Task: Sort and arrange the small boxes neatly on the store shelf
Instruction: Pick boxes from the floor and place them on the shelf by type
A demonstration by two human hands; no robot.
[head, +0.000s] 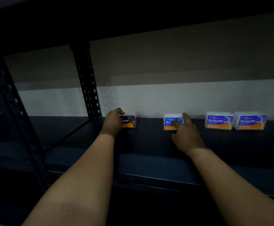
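Four small boxes stand upright along the back of a dark shelf (149, 144), against the wall. My left hand (113, 122) grips the black and orange charcoal box (129, 122) at the left, fingers curled over its top. My right hand (186, 134) holds the light blue and orange box (169, 122) in the middle, thumb across its front and a finger behind its right top corner. Two blue and orange boxes labelled Smooth (218, 120) (250, 122) stand side by side at the right, untouched.
A black perforated upright post (87, 82) rises behind the shelf just left of the charcoal box, with a diagonal brace below it. Another dark rack frame (10, 103) stands at the far left. The upper shelf overhangs in shadow.
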